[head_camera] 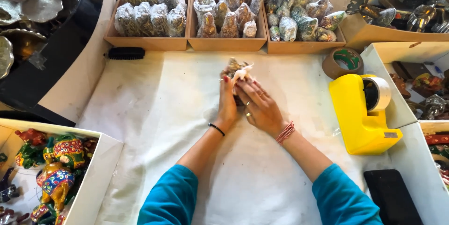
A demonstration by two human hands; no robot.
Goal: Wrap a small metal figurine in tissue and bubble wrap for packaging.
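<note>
Wooden trays point(227, 44) of plastic-wrapped figurines point(230, 24) line the tabletop point(154, 108).
Left hand point(228, 105) and right hand point(260, 107) both close their grip on one wrapped figurine point(237, 71); painted elephants point(56, 169) fill a white box point(96, 178).

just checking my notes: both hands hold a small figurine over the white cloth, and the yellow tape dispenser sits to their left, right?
Not quite. The head view shows the yellow tape dispenser to the right of the hands, not the left. The left hand and right hand do hold the small figurine over the white cloth.
</note>
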